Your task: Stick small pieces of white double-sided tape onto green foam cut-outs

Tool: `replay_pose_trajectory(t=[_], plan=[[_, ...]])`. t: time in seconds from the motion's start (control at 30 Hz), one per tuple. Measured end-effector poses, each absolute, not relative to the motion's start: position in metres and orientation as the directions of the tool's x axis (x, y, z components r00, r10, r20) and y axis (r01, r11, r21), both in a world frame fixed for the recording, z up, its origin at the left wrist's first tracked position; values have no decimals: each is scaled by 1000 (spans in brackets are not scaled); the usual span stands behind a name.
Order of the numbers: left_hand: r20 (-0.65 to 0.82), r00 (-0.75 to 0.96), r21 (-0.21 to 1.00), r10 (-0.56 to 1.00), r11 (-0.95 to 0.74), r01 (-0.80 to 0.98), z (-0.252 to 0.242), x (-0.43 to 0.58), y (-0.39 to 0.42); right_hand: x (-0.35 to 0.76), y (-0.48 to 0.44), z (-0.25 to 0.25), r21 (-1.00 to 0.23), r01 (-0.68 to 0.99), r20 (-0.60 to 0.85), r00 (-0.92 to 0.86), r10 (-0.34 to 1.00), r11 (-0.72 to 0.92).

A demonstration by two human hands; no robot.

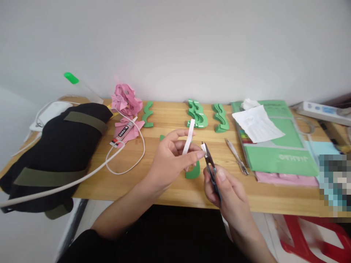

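Between the fingers of my left hand [175,151] runs a narrow white strip [189,134], one end sticking up and the other coming out past the thumb tip. My right hand [226,186] grips a pair of dark scissors [210,166]. Their blades point up and away, at the strip's short end beside my left thumb. Under my left hand lies a green curvy cutout [194,171], partly hidden by the fingers. Farther back are stacked green wavy pieces [197,116], with another stack [221,118] to their right and a single wavy piece [148,114] to the left.
Crumpled pink paper [126,99] and a B-7000 glue tube [123,134] lie left, near a white cable [144,146] and a black bag [59,149]. On the right are a compass-like tool [237,157], a green folder [279,157], a white tissue [259,124] and a power strip [323,112].
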State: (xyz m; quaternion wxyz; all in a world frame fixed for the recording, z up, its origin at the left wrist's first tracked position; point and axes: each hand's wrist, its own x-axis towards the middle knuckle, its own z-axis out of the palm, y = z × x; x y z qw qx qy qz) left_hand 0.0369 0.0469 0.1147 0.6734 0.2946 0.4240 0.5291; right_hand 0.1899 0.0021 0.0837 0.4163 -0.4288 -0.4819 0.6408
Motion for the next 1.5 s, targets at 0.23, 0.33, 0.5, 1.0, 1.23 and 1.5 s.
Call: replay_pose_trajectory(t=[0.23, 0.33, 0.5, 1.0, 1.23, 1.5], plan=[[-265, 78, 863, 961, 273, -425, 114, 35, 47, 191, 1, 86, -969, -96, -193, -268, 944, -226], [-277, 79, 869, 958, 285, -404, 115, 34, 47, 192, 1, 87, -970, -99, -186, -274, 943, -221], [-277, 77, 883, 958, 285, -373, 117, 32, 47, 194, 2, 87, -975, -107, -154, -312, 938, -196], [-205, 64, 935, 977, 214, -282, 118, 30, 46, 196, 4, 86, -970, -113, -168, -335, 927, -217], [-219, 90, 932, 972, 235, -276, 118, 29, 48, 199, 4, 87, -964, -126, -181, -337, 924, -235], [-236, 147, 916, 960, 271, -297, 118, 29, 50, 203, 4, 89, -962, -102, -202, -349, 915, -252]])
